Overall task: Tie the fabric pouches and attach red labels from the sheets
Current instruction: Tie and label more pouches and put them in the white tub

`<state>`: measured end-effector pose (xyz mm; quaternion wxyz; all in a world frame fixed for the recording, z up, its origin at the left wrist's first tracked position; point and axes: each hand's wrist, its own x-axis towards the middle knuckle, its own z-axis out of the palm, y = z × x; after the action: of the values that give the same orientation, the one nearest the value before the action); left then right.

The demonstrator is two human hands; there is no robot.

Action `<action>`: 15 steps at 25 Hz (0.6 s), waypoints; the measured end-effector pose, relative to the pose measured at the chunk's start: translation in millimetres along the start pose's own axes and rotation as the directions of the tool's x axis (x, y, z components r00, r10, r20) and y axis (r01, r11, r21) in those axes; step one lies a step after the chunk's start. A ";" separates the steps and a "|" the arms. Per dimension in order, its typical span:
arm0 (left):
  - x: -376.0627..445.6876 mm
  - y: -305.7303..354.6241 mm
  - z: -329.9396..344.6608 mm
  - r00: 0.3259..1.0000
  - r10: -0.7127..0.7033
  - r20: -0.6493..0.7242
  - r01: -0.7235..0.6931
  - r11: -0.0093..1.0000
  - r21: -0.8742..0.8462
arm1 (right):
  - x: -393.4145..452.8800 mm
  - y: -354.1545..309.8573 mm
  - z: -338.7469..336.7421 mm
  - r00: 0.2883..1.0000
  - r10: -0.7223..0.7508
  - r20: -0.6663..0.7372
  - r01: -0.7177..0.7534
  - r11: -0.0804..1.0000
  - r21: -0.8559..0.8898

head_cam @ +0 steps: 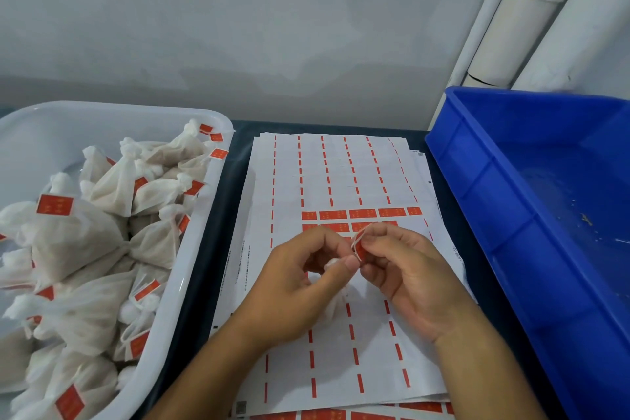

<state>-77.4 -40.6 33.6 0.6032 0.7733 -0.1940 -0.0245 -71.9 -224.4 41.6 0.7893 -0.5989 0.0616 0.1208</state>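
Pouch [332, 309] mostly hidden, red label [360, 252] pinched by both hands' fingers [351, 263]

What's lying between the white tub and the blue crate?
Head view: the stack of label sheets on the dark table, with both hands above it pinching a red label.

Pouches [85, 232]: thin matt white cloth, crinkled. Label sheets [341, 174]: smooth paper, slight sheen. White tub [208, 215]: smooth semi-gloss plastic. Blue crate [511, 215]: glossy moulded plastic, scuffed inside.
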 end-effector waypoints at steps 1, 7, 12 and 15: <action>0.6 -0.7 -0.4 1.000 -0.016 0.011 0.016 1.000 -0.014 | -0.1 -0.1 -0.3 1.000 0.003 0.005 -0.003 1.000 -0.012; 1.9 -1.3 -5.1 0.995 -0.082 0.054 0.088 0.990 -0.114 | 0.3 -2.3 -0.5 1.000 0.008 0.024 -0.008 1.000 -0.013; 2.9 1.2 -4.5 0.988 -0.152 -0.021 0.147 0.977 -0.152 | 2.0 -3.4 1.0 0.996 -0.034 -0.080 0.032 0.999 -0.022; 4.0 1.0 -4.3 0.985 -0.159 -0.066 0.145 0.972 -0.188 | 1.5 -2.0 2.2 0.990 -0.081 -0.115 0.079 0.997 -0.020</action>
<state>-72.7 -38.1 36.5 0.6751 0.7278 -0.1065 -0.0569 -70.0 -222.6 43.7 0.7840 -0.6128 0.0823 0.0544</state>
